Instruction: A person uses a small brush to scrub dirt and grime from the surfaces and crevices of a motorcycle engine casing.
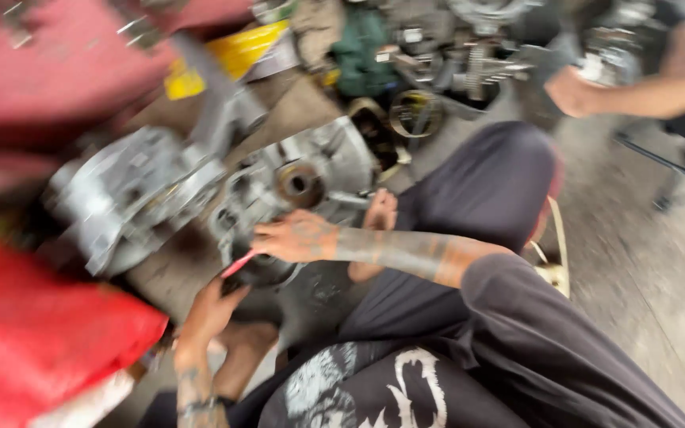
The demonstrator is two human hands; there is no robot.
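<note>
A seated person's right hand rests open on a grey engine casing on the floor; the left hand apparently grips a pink-handled tool.

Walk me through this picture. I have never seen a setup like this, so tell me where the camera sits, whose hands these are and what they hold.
The camera sits on a person's head and looks down at their own lap and arms; the picture is motion-blurred. The person sits on the floor in dark clothes. Their right hand rests on a grey metal engine casing. Their left hand is just below it, at a thin pink tool; which hand grips it is unclear. A second casing lies to the left, beside a red object. Another person's hand reaches in at top right.
</note>
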